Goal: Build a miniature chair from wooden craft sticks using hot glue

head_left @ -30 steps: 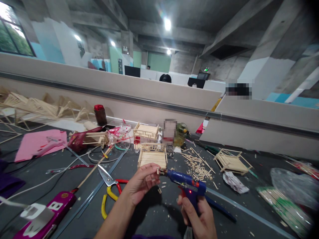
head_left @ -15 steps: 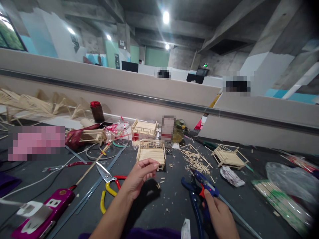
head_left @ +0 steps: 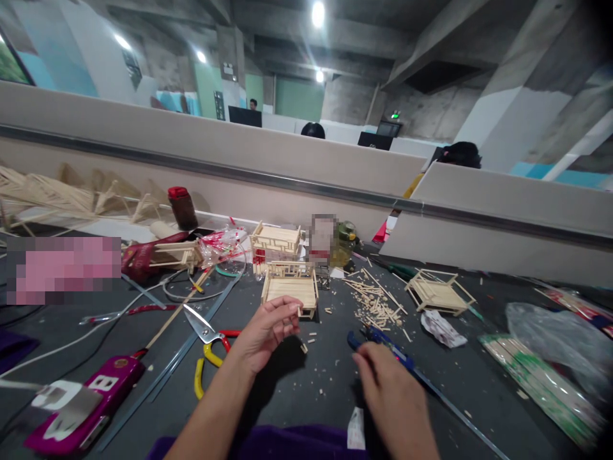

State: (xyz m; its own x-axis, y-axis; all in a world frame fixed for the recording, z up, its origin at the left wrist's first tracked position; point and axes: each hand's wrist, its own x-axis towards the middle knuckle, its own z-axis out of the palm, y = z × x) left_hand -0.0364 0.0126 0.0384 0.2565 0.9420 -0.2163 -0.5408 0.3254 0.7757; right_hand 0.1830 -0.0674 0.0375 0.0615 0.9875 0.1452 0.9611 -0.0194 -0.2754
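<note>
Left hand [head_left: 265, 332] pinching a short wooden piece [head_left: 299, 312] above a dark desk [head_left: 316, 396], right hand [head_left: 395, 399] by a blue glue gun [head_left: 383, 337].

Left to right: yellow-and-red-handled scissors [head_left: 204, 327] lie near the left forearm; the wooden piece sits between thumb and fingertips, by a miniature wooden platform [head_left: 285, 292]. It looks light, stiff and easily dropped, best pinched gently by its sides. The right hand is partly curled, its grip impossible to tell. The gun seems heavier, safest held by its handle, away from the probably hot nozzle.
</note>
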